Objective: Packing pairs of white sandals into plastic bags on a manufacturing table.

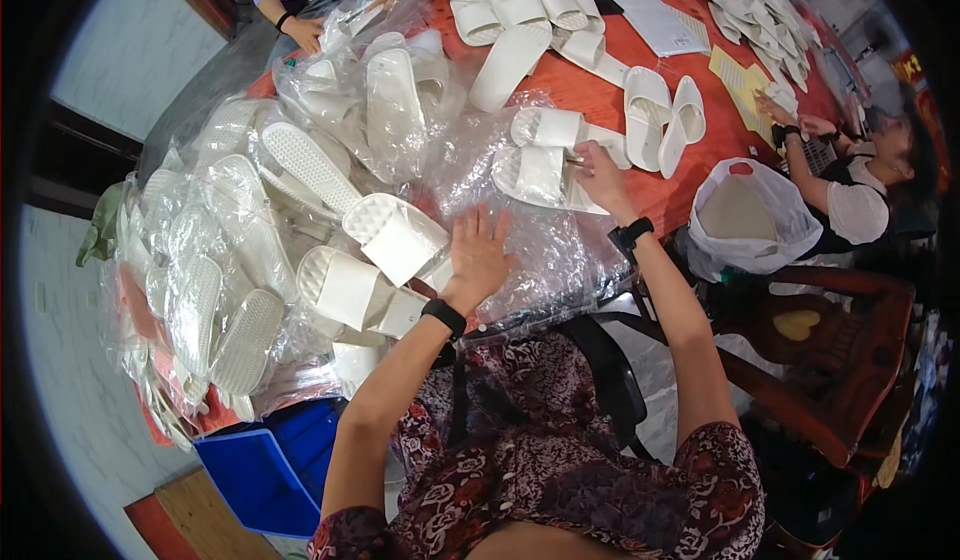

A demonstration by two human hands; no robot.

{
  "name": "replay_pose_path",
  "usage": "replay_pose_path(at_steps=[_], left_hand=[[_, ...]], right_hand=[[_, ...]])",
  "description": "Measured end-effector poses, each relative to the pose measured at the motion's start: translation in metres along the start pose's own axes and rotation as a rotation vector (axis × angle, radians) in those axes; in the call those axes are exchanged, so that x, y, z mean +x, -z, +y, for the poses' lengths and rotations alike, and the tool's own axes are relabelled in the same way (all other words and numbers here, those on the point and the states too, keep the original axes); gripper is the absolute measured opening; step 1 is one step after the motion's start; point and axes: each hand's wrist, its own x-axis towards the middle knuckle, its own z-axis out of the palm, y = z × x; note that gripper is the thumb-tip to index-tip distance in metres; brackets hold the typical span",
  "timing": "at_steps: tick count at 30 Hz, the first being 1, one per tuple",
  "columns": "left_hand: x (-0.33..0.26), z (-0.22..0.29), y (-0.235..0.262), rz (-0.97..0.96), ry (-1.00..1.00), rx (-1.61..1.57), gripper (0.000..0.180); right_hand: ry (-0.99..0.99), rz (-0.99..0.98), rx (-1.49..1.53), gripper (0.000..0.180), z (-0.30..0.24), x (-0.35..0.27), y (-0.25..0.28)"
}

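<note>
Two white slippers point(541, 175) lie side by side on clear plastic point(545, 260) over the red counter point(590, 100). The right hand point(600, 174) has its fingers drawn narrow at the nearer one's strap; whether it grips, I can't tell. The left hand point(480, 250) is spread wide on the plastic, holding nothing. I'd judge this as handling that pair; the next move probably calls for a sure pinch on the strap. Any print on the pale sheet point(655, 22) beyond is too small to read.
</note>
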Motion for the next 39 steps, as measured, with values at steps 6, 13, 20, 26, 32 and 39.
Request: replay_pose_path(at_steps=[6, 13, 20, 26, 32, 39], left_hand=[[0.009, 0.003, -0.006, 0.001, 0.039, -0.001, 0.074], [0.017, 0.004, -0.019, 0.117, 0.07, -0.102, 0.082], [0.036, 0.008, -0.018, 0.187, 0.088, -0.223, 0.09], [0.042, 0.016, -0.03, 0.078, 0.136, -0.136, 0.087], [0.053, 0.032, -0.032, -0.07, 0.099, -0.15, 0.082], [0.048, 0.031, -0.025, -0.009, 0.119, -0.26, 0.074]], right_hand=[[0.191, 0.024, -0.104, 0.026, -0.011, 0.01, -0.01], [0.208, 0.132, -0.148, 0.014, -0.03, 0.02, 0.001], [0.128, 0.359, 0.155, 0.015, -0.006, 0.048, 0.025], [-0.073, 0.325, 0.671, 0.013, -0.005, 0.056, 0.037], [0.135, 0.262, 0.447, 0.01, -0.014, 0.05, 0.044], [0.165, -0.038, 0.072, 0.01, -0.029, 0.033, 0.016]])
